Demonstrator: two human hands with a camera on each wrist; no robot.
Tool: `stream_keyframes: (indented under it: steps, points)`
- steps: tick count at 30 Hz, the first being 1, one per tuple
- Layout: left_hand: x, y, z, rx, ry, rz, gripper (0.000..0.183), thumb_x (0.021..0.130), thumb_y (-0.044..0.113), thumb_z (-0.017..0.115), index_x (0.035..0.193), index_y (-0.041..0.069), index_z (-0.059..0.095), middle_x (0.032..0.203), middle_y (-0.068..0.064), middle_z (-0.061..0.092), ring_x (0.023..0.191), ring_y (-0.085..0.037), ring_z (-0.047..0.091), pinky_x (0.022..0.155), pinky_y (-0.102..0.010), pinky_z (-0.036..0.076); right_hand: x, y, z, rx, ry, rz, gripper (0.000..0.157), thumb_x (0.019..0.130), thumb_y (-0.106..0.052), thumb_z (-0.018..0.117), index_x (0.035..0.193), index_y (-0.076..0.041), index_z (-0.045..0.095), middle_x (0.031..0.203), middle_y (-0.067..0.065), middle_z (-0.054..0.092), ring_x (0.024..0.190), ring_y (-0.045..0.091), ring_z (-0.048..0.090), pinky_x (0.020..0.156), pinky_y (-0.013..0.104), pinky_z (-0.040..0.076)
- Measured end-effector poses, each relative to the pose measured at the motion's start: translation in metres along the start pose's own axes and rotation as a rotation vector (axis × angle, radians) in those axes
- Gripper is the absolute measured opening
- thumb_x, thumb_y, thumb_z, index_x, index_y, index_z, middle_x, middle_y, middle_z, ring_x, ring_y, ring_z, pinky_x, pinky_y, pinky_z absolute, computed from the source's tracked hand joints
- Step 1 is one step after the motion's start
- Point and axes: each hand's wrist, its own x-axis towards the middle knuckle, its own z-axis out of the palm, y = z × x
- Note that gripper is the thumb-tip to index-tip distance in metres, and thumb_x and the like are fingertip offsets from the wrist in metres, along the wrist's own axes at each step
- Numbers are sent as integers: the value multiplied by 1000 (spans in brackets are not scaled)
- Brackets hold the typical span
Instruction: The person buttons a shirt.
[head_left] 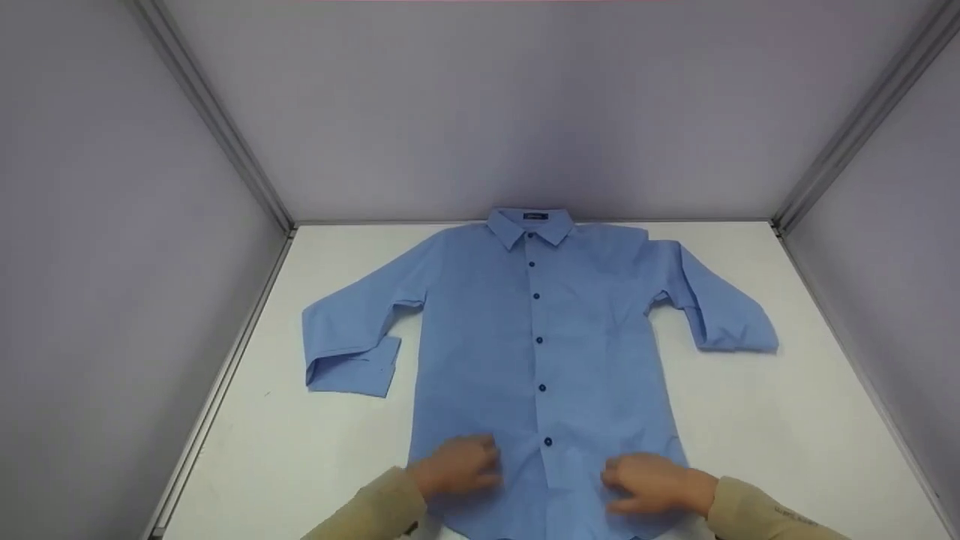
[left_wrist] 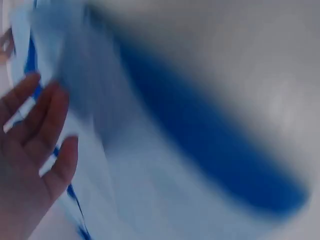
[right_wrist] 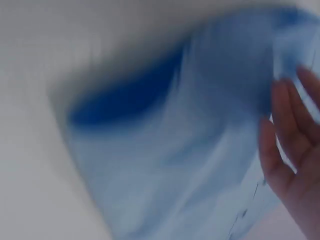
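A light blue button-up shirt [head_left: 480, 322] lies front up on the white table, collar at the far side and hem toward me. Dark buttons run down its middle. Over the lower left part of the shirt is my left hand [head_left: 459, 466], fingers loosely bent and slightly blurred. My right hand [head_left: 649, 484] is over the lower right part in a similar pose. In the left wrist view the left hand [left_wrist: 35, 140] shows spread fingers with nothing in them. The right wrist view likewise shows relaxed fingers on the right hand [right_wrist: 295, 145], close over the shirt's cloth [right_wrist: 165, 165].
The left sleeve [head_left: 352, 315] spreads outward, its cuff [head_left: 352, 375] folded back inward. On the other side the right sleeve [head_left: 727, 307] is bent down toward me. Grey panels stand around the white table [head_left: 810, 427] at the back [head_left: 525, 112] and both sides.
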Motion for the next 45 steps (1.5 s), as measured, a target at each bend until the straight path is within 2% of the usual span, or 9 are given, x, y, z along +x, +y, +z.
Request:
stream_keyframes:
  steps: [2, 4, 7, 11, 14, 20, 26, 37, 45]
  points:
    - [7, -27, -13, 85, 136, -116, 34, 81, 38, 61, 93, 7, 58, 97, -7, 54, 86, -20, 53, 66, -34, 46, 2, 21, -16, -105, 115, 116, 29, 76, -29, 67, 88, -5, 55, 82, 3, 50, 70, 15, 49, 59, 29, 42]
    - [13, -52, -24, 83, 193, -246, 50, 76, 39, 65, 107, 2, 55, 117, -17, 48, 107, -31, 46, 76, -47, 43, 3, 45, -31, -159, 168, 285, 52, 70, -29, 73, 108, -1, 52, 104, 17, 50, 92, 31, 50, 70, 46, 43]
    - [18, -81, -32, -14, 149, -406, 75, 71, 45, 69, 125, 0, 44, 133, -22, 33, 122, -39, 28, 81, -62, 33, 5, 78, -46, -96, 131, 512, 83, 63, -34, 78, 129, -1, 39, 128, 31, 32, 113, 49, 32, 79, 66, 28]
    - [19, -99, -29, -100, 44, -511, 92, 65, 50, 71, 135, 5, 32, 141, -20, 21, 126, -43, 15, 79, -68, 27, 8, 103, -47, 73, -30, 682, 101, 60, -40, 78, 138, -4, 24, 137, 34, 13, 121, 54, 11, 81, 72, 12]
    - [19, -104, -26, -112, 34, -518, 97, 62, 49, 74, 137, 6, 30, 142, -20, 17, 127, -43, 12, 78, -69, 26, 9, 112, -43, 95, -86, 716, 103, 60, -41, 77, 139, -6, 22, 139, 32, 9, 122, 53, 6, 82, 73, 10]
    - [20, -114, -33, -125, 54, -510, 97, 62, 45, 76, 138, 8, 28, 143, -18, 15, 128, -41, 9, 81, -69, 24, 14, 124, -47, 20, -73, 720, 102, 60, -42, 76, 140, -9, 22, 140, 30, 10, 123, 51, 8, 81, 73, 13]
    - [24, -121, -33, -145, 53, -525, 97, 62, 44, 76, 139, 10, 27, 144, -16, 14, 129, -39, 8, 84, -68, 22, 18, 127, -53, 30, -90, 732, 102, 62, -41, 76, 141, -11, 20, 141, 28, 7, 124, 50, 6, 82, 72, 13]
    - [19, -120, -35, -117, 124, -506, 94, 60, 42, 77, 136, 8, 34, 142, -16, 22, 129, -37, 15, 86, -64, 25, 18, 132, -51, 29, -66, 726, 101, 62, -42, 76, 140, -10, 21, 141, 28, 9, 124, 49, 6, 84, 70, 14]
    - [10, -120, -29, -75, 111, -493, 95, 60, 47, 76, 136, 9, 34, 142, -16, 22, 129, -35, 16, 85, -66, 24, 12, 124, -49, 19, -79, 715, 102, 61, -46, 74, 140, -9, 21, 141, 29, 9, 125, 49, 6, 84, 71, 14]
